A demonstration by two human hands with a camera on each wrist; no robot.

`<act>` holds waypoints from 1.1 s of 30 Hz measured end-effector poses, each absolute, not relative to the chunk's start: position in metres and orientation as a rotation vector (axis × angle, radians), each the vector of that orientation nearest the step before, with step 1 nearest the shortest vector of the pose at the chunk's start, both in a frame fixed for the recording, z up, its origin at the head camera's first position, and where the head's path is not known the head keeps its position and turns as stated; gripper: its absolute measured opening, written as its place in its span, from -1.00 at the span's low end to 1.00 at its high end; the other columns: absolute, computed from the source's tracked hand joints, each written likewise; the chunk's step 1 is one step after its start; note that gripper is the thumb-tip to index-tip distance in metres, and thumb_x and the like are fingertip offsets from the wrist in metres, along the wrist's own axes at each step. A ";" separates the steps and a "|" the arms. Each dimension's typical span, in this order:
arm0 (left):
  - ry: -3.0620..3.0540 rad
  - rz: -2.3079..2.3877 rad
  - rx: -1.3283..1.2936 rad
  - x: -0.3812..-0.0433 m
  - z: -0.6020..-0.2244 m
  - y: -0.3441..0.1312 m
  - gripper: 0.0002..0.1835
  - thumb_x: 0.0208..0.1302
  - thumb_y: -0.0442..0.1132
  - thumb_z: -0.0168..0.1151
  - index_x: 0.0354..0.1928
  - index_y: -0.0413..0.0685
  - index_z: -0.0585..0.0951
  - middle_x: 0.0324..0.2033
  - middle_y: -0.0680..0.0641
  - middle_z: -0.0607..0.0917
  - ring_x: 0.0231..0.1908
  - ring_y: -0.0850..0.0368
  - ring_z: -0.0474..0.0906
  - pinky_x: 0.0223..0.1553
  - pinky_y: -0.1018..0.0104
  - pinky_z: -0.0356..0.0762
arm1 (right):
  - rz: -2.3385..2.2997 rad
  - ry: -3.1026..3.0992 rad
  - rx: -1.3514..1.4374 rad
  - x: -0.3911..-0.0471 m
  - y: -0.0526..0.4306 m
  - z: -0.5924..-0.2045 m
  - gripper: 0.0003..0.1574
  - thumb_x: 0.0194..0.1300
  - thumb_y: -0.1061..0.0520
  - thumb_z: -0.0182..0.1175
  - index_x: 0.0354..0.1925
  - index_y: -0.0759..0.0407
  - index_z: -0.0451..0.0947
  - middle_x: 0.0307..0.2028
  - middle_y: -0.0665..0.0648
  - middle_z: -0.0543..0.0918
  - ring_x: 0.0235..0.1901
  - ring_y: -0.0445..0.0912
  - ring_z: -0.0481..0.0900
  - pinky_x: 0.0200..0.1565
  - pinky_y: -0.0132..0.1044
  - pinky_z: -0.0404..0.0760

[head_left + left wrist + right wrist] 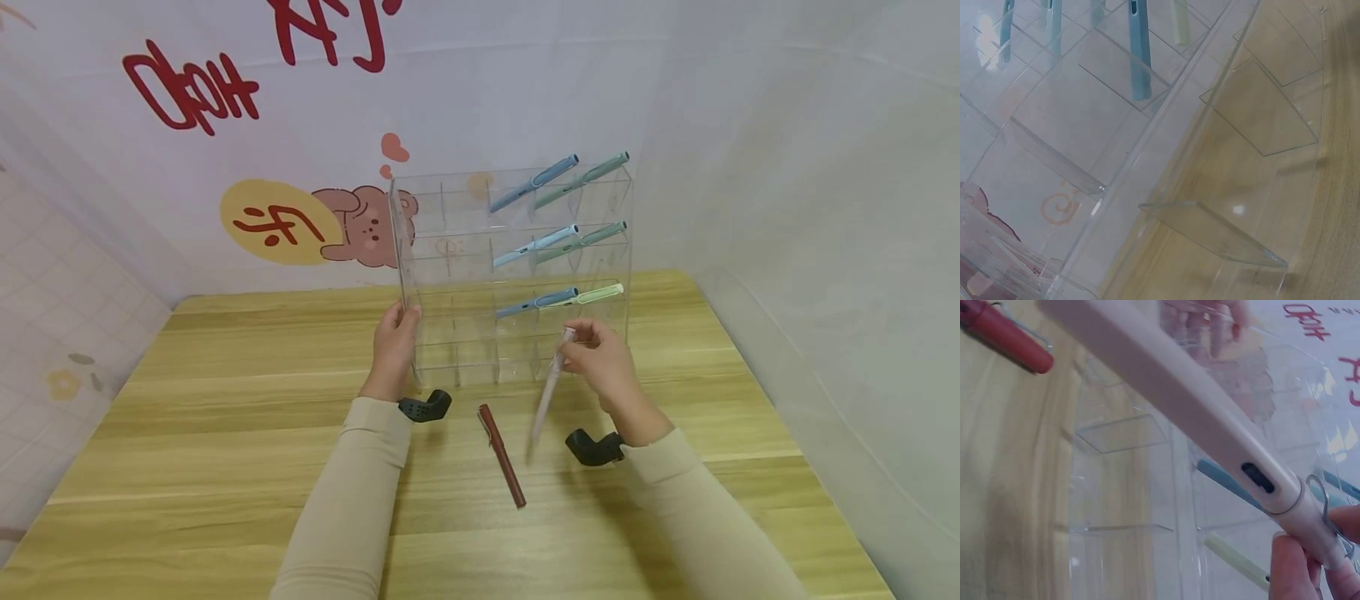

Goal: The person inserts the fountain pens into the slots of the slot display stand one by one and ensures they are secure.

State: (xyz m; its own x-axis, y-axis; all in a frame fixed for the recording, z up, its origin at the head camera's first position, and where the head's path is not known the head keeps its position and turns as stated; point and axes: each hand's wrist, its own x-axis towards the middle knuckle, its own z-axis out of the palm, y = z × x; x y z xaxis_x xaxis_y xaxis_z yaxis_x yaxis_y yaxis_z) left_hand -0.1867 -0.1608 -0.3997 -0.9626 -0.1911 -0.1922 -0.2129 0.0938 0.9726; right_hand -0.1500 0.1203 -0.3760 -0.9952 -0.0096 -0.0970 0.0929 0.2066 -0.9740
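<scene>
A clear acrylic pen rack [472, 342] stands upright on the wooden table, divided into small compartments. My left hand [394, 342] holds its left side edge. Between thumb and fingers, my right hand [600, 358] pinches a pale pinkish-white pen [1179, 406] by its clip end, its other end slanting down over the table in front of the rack's lower right. A dark red pen [502, 458] with a metal clip lies on the table between the forearms. In the left wrist view, the rack's panels and a blue pen [1140, 56] show, while the left hand is out of sight.
Blue pens [536, 183] and green pens [585, 179] lean in the rack's three upper rows, toward the right; a pale green pen [603, 293] is in the third row. A white printed curtain [525, 75] hangs behind. Black wrist cameras [592, 448] jut inward.
</scene>
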 end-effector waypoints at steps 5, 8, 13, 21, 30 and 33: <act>2.319 2.071 -0.412 -0.187 -0.400 -0.161 -0.40 0.45 0.13 -0.07 0.43 0.06 0.26 0.39 -0.05 0.28 0.40 -0.01 0.10 0.37 -0.07 0.07 | -2.115 2.324 0.186 -0.149 0.123 -0.372 -0.57 0.32 0.32 0.11 0.14 0.41 0.35 -0.19 0.11 0.49 -0.30 -0.25 0.59 -0.22 -0.35 0.66; 2.323 2.085 -0.408 -0.186 -0.400 -0.160 -0.40 0.46 0.12 -0.07 0.42 0.03 0.27 0.38 -0.07 0.29 0.40 -0.03 0.11 0.36 -0.08 0.07 | -2.243 2.281 0.245 -0.150 0.124 -0.371 -0.61 0.31 0.35 0.11 0.10 0.37 0.35 -0.20 0.10 0.48 -0.29 -0.25 0.60 -0.24 -0.37 0.66; 2.328 2.082 -0.411 -0.186 -0.400 -0.160 -0.39 0.45 0.12 -0.07 0.42 0.01 0.26 0.39 -0.09 0.28 0.40 -0.06 0.10 0.36 -0.12 0.06 | -2.410 2.202 0.329 -0.150 0.125 -0.372 -0.70 0.31 0.36 0.13 0.00 0.20 0.38 -0.23 0.05 0.43 -0.28 -0.22 0.58 -0.24 -0.39 0.66; 2.317 2.072 -0.410 -0.189 -0.401 -0.161 -0.41 0.46 0.11 -0.08 0.43 0.04 0.25 0.39 -0.06 0.27 0.40 -0.02 0.10 0.37 -0.09 0.05 | -2.642 2.136 0.437 -0.151 0.121 -0.377 -0.71 0.28 0.39 0.16 -0.13 0.09 0.38 -0.27 0.04 0.42 -0.30 -0.24 0.56 -0.24 -0.40 0.65; 2.331 2.082 -0.404 -0.187 -0.400 -0.161 -0.43 0.46 0.10 -0.07 0.39 0.03 0.30 0.35 -0.07 0.31 0.37 -0.01 0.14 0.36 -0.07 0.08 | -2.790 2.075 0.493 -0.150 0.117 -0.387 -0.74 0.31 0.35 0.15 -0.09 0.16 0.35 -0.25 0.05 0.40 -0.22 -0.14 0.53 -0.20 -0.38 0.65; 2.329 2.091 -0.403 -0.187 -0.400 -0.160 -0.45 0.46 0.09 -0.07 0.38 0.03 0.31 0.34 -0.07 0.32 0.36 -0.01 0.15 0.35 -0.07 0.09 | -2.812 2.065 0.510 -0.150 0.114 -0.392 -0.72 0.30 0.36 0.14 -0.05 0.26 0.32 -0.24 0.06 0.39 -0.22 -0.14 0.52 -0.20 -0.37 0.65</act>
State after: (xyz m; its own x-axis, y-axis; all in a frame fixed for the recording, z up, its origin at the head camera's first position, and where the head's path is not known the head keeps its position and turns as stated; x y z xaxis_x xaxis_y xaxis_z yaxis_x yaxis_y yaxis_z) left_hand -0.1871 -0.1603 -0.3998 -0.9673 -0.1980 -0.1583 -0.1786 0.0893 0.9799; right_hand -0.1502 0.1137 -0.3920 -0.8867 0.4623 -0.0025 -0.1359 -0.2658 -0.9544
